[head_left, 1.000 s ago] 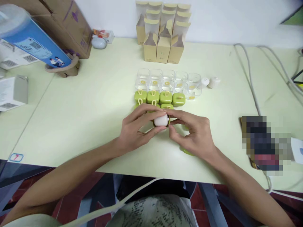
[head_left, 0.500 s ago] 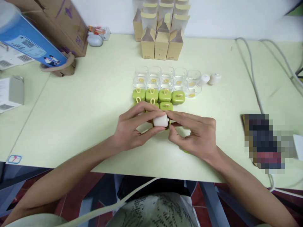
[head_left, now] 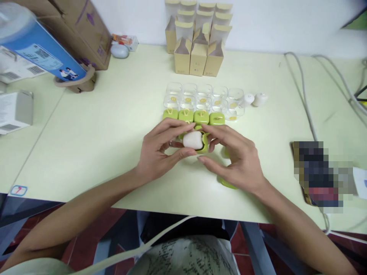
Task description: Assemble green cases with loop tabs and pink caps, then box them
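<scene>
Left hand (head_left: 155,151): clamped on green case (head_left: 204,148) | white piece (head_left: 192,140): inside case | right hand (head_left: 241,158): parted, alongside

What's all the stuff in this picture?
Table: one, pale green, middle
Wall: one, white, back
Small boxes: several, tan, back middle
Cups: about ten, clear, middle
Green cases: at least four, green, in front of cups
Held case: one, green, between hands
White pieces: three, white, one in held case, two beside cups
Green pieces: at least two, green, by right hand
Tube: one, blue, left
Holder: one, brown, under tube
Cardboard box: at least one, brown, back left
White boxes: at least two, white, left
Rounded thing: one, grey, back left
Cables: several, grey, mostly right
Blurred thing: one, dark, right
Label: one, blue-edged, front left
Left hand: one, holding the case
Right hand: one, at the case's right side
</scene>
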